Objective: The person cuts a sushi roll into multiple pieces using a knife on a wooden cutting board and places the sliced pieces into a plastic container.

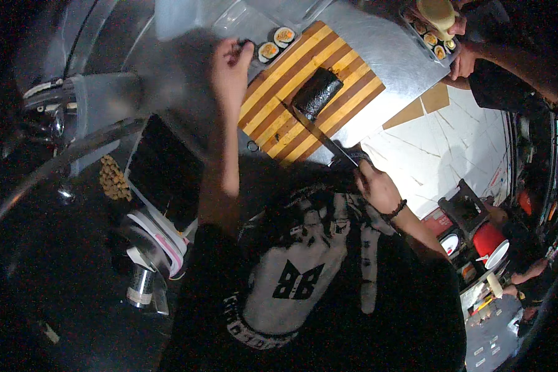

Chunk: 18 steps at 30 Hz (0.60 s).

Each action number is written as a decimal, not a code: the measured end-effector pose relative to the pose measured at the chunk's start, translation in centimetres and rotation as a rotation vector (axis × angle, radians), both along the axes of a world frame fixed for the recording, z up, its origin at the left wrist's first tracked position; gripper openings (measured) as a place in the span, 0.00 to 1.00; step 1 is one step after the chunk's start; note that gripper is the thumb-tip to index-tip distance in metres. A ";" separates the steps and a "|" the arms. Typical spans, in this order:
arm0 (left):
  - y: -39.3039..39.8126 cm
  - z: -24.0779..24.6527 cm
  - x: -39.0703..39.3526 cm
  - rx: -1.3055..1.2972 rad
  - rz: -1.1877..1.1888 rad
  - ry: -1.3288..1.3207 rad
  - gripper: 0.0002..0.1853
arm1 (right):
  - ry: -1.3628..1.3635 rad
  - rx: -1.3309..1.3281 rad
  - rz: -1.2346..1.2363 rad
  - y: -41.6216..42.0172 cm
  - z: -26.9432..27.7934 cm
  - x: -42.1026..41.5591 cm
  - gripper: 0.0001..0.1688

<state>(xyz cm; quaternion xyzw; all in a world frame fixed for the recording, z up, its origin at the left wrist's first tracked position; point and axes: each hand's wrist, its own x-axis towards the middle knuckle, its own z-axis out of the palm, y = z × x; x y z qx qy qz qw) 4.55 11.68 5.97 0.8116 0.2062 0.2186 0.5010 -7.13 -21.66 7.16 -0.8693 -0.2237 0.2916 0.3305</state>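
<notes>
My right hand (376, 186), with a beaded bracelet at the wrist, grips a long kitchen knife (320, 134). Its blade slants across the striped wooden cutting board (274, 100), beside the near end of a glossy seaweed-wrapped roll (317, 94). At the board's far left corner, my left hand (230, 67) is blurred, its fingers curled around a dark piece (243, 44) that looks like a roll slice and is mostly hidden. Just right of that hand, two cut sushi slices (268, 51) with white rice and orange filling sit in a clear plastic tray (255, 74).
Across the metal table (390, 69), another person's hands (465, 60) hold a tray of sushi slices (431, 42) and a cream-coloured squeeze bottle (437, 18). A black stool (465, 204) stands on the floor at right. A metal canister (140, 286) is at lower left.
</notes>
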 end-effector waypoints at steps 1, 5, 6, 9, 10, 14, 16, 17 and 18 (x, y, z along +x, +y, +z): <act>0.5 0.5 1.8 0.026 -0.017 0.063 0.17 | 0.019 0.017 -0.016 0.1 0.4 0.1 0.12; 2.7 -3.1 7.1 0.340 -0.107 0.181 0.20 | -0.165 0.136 -0.023 0.2 1.1 0.7 0.09; 1.8 -2.6 7.4 0.395 -0.128 0.214 0.22 | -0.150 0.134 -0.038 0.1 1.3 0.9 0.09; 1.2 -4.0 8.3 0.437 -0.243 0.190 0.20 | -0.083 0.117 -0.074 -0.2 1.9 1.6 0.08; 1.0 -4.0 8.4 0.336 -0.269 0.241 0.20 | -0.045 0.101 -0.084 -0.4 1.8 1.8 0.08; 2.9 -5.2 8.5 0.137 -0.257 0.305 0.21 | -0.009 0.101 -0.076 -0.6 1.4 2.6 0.08; 3.5 -5.4 8.7 0.011 -0.216 0.274 0.21 | -0.017 0.103 -0.087 -0.5 1.6 3.2 0.09; 3.9 -5.5 8.6 -0.114 -0.191 0.267 0.22 | -0.021 0.105 -0.092 -0.4 1.6 3.3 0.09; 3.8 -5.0 8.7 -0.243 -0.171 0.256 0.22 | -0.013 0.083 -0.093 -0.5 1.6 3.5 0.09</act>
